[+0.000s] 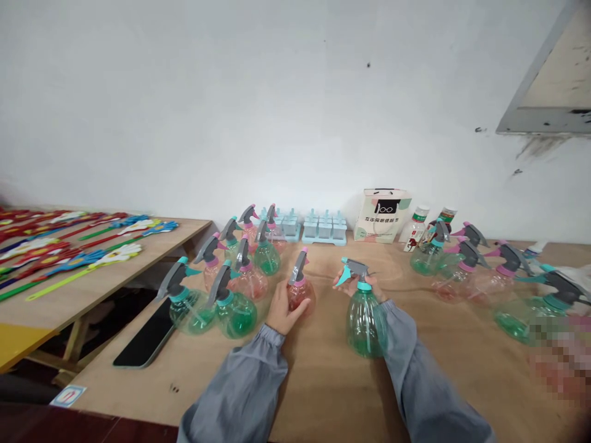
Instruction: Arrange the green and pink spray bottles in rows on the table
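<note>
My left hand (285, 309) is wrapped round a small clear pink spray bottle (302, 294) with a grey and pink trigger head, upright at the middle of the table. To its right, my right hand (375, 288) is behind the neck of a green spray bottle (362, 323), its fingers around the grey and turquoise head; the bottle hides part of the hand. Several pink and green spray bottles stand close together on the left, among them a green one (236, 315) near my left sleeve. More bottles stand on the right, including a green one (519, 317).
A black phone (145, 337) lies at the left edge of the wooden table (318, 394). Light-blue molds (324, 227), a paper bag (382, 216) and two labelled bottles line the wall. Colourful hand-shaped sticks (99, 259) cover the left table. A blurred patch is at far right.
</note>
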A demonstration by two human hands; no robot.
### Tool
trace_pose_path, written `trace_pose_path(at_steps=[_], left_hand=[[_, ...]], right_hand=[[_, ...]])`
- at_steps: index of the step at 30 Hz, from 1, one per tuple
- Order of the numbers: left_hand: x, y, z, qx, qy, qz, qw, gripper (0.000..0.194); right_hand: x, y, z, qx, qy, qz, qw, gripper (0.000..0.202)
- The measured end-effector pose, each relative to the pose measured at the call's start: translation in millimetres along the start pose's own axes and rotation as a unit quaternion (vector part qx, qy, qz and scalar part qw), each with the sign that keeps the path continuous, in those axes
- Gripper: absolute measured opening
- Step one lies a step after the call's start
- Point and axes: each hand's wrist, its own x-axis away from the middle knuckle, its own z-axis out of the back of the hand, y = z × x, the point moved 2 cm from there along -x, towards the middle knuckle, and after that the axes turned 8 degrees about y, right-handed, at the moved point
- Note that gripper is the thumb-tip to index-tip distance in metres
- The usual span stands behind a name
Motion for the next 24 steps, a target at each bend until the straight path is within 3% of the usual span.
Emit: trace_pose_path(at_steps=[12,18,24], left_hand=[[-0.7,1.1,0.9,0.000,-0.005,-0.004,1.000,0.061],[-1.3,2.2,1.5,0.008,-0.008,0.000,1.000,0.060],[-2.5,3.8,2.8,0.008,-0.016,-0.005,1.000,0.059]], right_hand=[[-6.7,0.5,1.7,-0.005,0.016,-0.013,1.000,0.061],[-8.4,1.4,5.5,0.011,0.066,0.027,0.997,0.051],[-6.0,-3.0,-1.1,0.012,0.050,0.010,0.999,0.053]])
